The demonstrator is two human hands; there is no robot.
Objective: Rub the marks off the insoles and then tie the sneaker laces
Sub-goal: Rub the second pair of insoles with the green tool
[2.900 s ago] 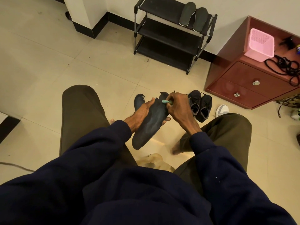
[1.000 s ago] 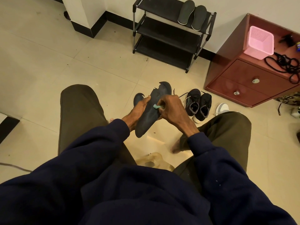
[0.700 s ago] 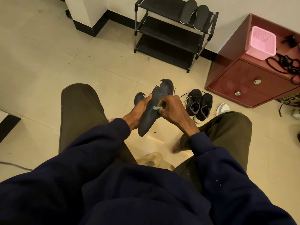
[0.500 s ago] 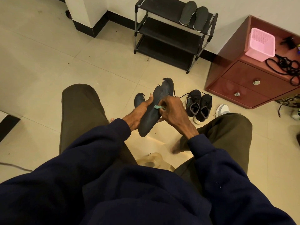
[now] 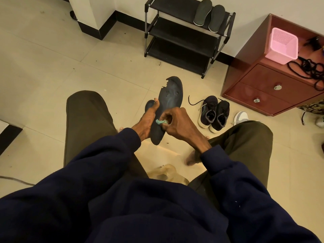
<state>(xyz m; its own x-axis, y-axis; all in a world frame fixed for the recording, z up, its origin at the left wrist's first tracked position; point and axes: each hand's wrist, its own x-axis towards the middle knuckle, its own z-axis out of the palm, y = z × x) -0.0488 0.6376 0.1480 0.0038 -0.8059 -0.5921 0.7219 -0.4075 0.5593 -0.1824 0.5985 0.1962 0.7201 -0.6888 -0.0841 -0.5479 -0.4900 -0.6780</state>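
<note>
rubbing away at one insole, laces untouched

checking in from the remote seat. my left grip (image 5: pixel 147 121) is wrapped round the edge of the dark insole (image 5: pixel 171 95), holding it up in the air in front of me with the torn toe end pointing away. my right grip (image 5: pixel 177 123) is pinching a small teal scrap (image 5: pixel 160 121) against the heel half of it; can't tell if that's an eraser or a bit of cloth. pale smudges show near the forefoot, so i'd say this insole isn't clean yet. a second dark sole shape (image 5: pixel 149 106) lies on the floor (image 5: pixel 52 67) just behind the left grip, mostly hidden. i take it for the other insole, and there's no way to tell from here if it's been done. the sneakers (image 5: pixel 213 113) sit side by side on the floor off to the right, well apart from both grips, with a lace (image 5: pixel 194 102) trailing loose on the tiles. my read: somewhere in the rubbing part, then the insoles presumably go back in, and all the tying is left.
</note>
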